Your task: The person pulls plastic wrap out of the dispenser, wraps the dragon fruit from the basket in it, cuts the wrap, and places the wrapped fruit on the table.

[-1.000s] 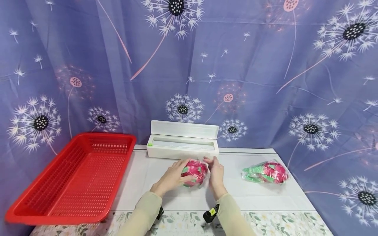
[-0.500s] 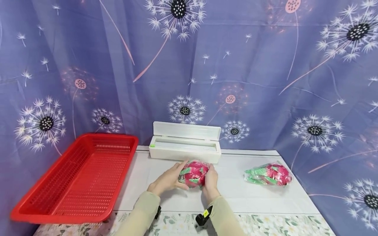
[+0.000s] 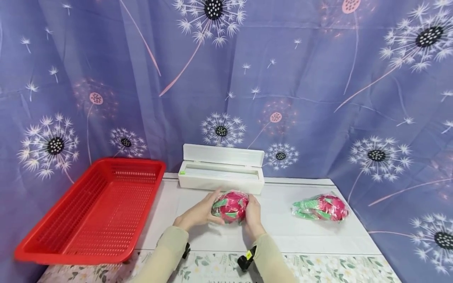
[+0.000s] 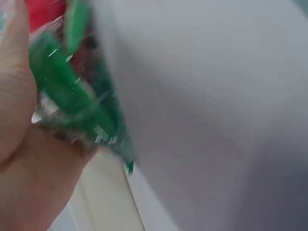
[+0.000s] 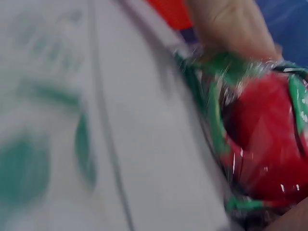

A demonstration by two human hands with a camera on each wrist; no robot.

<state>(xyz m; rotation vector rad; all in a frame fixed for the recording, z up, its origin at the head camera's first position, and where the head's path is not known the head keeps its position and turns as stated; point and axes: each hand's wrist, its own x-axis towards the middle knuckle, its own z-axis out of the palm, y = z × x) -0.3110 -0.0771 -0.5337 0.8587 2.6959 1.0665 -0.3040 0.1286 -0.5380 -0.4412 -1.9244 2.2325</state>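
Note:
A red and green dragon fruit (image 3: 230, 206) wrapped in clear film sits at the middle of the white table (image 3: 304, 236). My left hand (image 3: 198, 214) cups its left side and my right hand (image 3: 253, 214) cups its right side, fingers curled round it. The left wrist view shows my palm (image 4: 19, 144) against the film-covered green scales (image 4: 72, 101). In the right wrist view the wrapped fruit (image 5: 269, 149) shows red under glossy film, blurred. A second wrapped dragon fruit (image 3: 320, 207) lies to the right, apart from both hands.
A white film dispenser box (image 3: 221, 173) with its lid up stands just behind the held fruit. A large red slotted basket (image 3: 92, 212) takes up the table's left side. A purple dandelion-print curtain (image 3: 318, 86) hangs behind. A floral cloth (image 3: 336, 267) edges the table front.
My right hand closed in from behind the fruit onto its right side. Both hands now cup the fruit, which turned and shifted slightly left.

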